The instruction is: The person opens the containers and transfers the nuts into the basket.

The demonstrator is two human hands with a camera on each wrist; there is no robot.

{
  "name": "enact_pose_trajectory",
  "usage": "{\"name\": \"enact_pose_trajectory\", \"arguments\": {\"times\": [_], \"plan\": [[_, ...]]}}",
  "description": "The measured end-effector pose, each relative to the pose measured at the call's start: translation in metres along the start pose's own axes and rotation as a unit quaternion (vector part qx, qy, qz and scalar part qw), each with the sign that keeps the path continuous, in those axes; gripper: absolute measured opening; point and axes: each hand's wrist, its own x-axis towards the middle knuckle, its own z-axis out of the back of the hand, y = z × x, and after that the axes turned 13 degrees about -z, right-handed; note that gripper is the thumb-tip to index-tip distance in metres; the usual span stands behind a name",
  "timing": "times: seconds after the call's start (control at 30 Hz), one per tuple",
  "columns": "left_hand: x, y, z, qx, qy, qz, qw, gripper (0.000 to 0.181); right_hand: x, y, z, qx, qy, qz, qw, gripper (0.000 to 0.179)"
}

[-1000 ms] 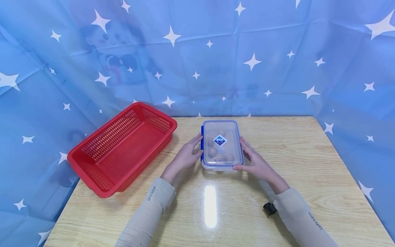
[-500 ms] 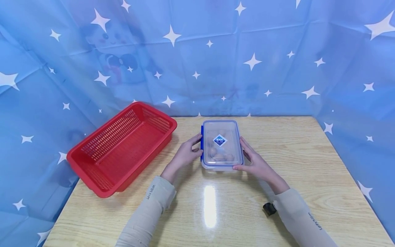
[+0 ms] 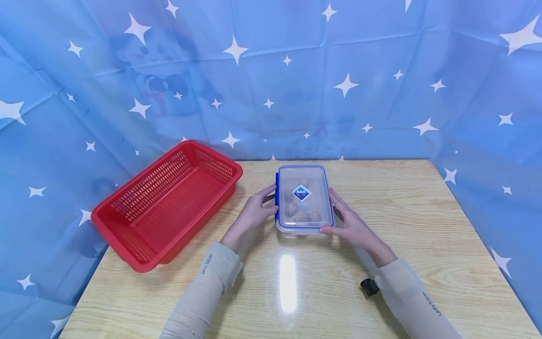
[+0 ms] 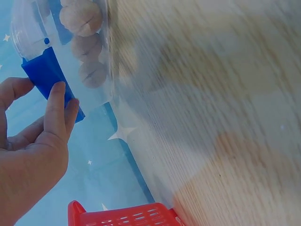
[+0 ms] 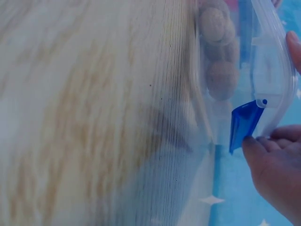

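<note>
A clear plastic food container (image 3: 304, 209) with a blue-rimmed lid and a diamond-shaped label stands at the middle of the table. Several round tan things that look like walnuts (image 4: 92, 74) lie inside. My left hand (image 3: 254, 209) is at its left side, fingertips and thumb around a blue latch (image 4: 47, 75). On the opposite side my right hand (image 3: 349, 226) holds the container, thumb at the near corner of the lid. In the right wrist view, fingertips touch the lower end of another blue latch (image 5: 245, 123), which slants out from the wall.
A red plastic basket (image 3: 203, 221) with slotted sides stands slanted at the left of the wooden table (image 3: 406, 202). Blue curtains (image 3: 381, 56) with white stars hang behind and beside it. A small black object (image 3: 369, 286) shows beside the right sleeve.
The left thumb and index finger shift slightly against the left latch. The right hand and the container stay in place.
</note>
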Motion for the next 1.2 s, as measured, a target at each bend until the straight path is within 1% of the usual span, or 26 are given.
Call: {"name": "enact_pose_trajectory", "arguments": {"times": [0.1, 0.2, 0.37, 0.53, 0.63, 0.77, 0.93, 1.03, 1.13, 1.2], "plan": [[0.0, -0.001, -0.001, -0.011, -0.004, 0.011, 0.9999, 0.065, 0.0, 0.0, 0.001, 0.0, -0.002, 0.001, 1.0, 0.106], [0.002, -0.003, -0.002, -0.003, -0.008, 0.017, 0.9998, 0.066, 0.0, 0.0, 0.002, 0.001, -0.002, 0.003, 1.0, 0.106], [0.004, -0.012, -0.006, 0.044, -0.017, 0.025, 0.9986, 0.068, 0.0, 0.001, 0.003, 0.003, -0.001, 0.005, 1.0, 0.106], [0.009, -0.021, -0.012, 0.105, -0.024, 0.042, 0.9933, 0.069, 0.0, 0.001, 0.004, 0.003, -0.002, 0.003, 1.0, 0.106], [0.012, -0.023, -0.015, 0.127, -0.027, 0.056, 0.9899, 0.07, -0.001, 0.002, 0.004, 0.005, -0.001, 0.003, 1.0, 0.105], [0.016, -0.028, -0.019, 0.145, -0.03, 0.078, 0.9859, 0.07, 0.0, 0.003, 0.004, 0.006, 0.0, 0.004, 1.0, 0.105], [0.018, -0.033, -0.021, 0.16, -0.034, 0.092, 0.9822, 0.069, 0.0, 0.003, 0.004, 0.008, 0.0, 0.005, 1.0, 0.106], [0.02, -0.035, -0.02, 0.166, -0.031, 0.092, 0.9813, 0.07, 0.0, 0.003, 0.005, 0.004, -0.002, 0.006, 1.0, 0.106], [0.021, -0.034, -0.021, 0.154, -0.03, 0.087, 0.9837, 0.069, -0.002, 0.002, 0.007, -0.005, -0.006, 0.01, 0.9999, 0.106], [0.022, -0.028, -0.022, 0.146, -0.039, 0.078, 0.9855, 0.065, -0.003, 0.002, 0.007, -0.006, -0.011, 0.011, 0.9999, 0.106]]}}
